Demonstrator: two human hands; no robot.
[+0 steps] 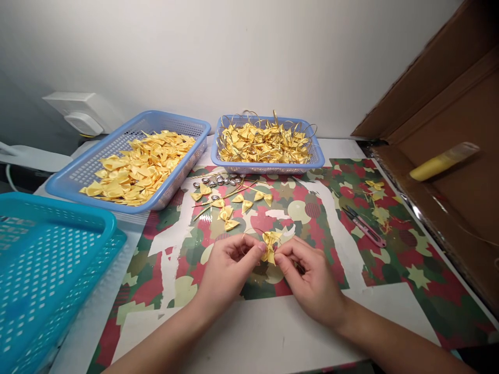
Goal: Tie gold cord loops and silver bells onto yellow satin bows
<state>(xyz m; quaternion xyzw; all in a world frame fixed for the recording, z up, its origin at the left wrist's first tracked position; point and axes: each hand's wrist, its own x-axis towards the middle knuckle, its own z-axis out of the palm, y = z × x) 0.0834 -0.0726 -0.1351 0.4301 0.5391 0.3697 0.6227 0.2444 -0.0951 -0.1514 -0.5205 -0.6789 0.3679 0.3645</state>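
Yellow satin bow [272,239], between the two hands over the counter [343,149]. Left hand [234,262] pinches its left edge, thumb to forefinger; right hand [306,270] pinches its lower right edge. Thin gold cord [253,229] arcs by the left fingers; whether also gripped, cannot tell. Step in hand, my read: working cord and bow together at the fingertips. Next move seems to call for a steady left pinch, small right-hand adjustments, folds uncrushed. Just beyond: loose bows [246,203], then silver bells [220,180]. Pink-handled snips [365,227] off right. Farther back: blue basket [268,169] of corded bows.
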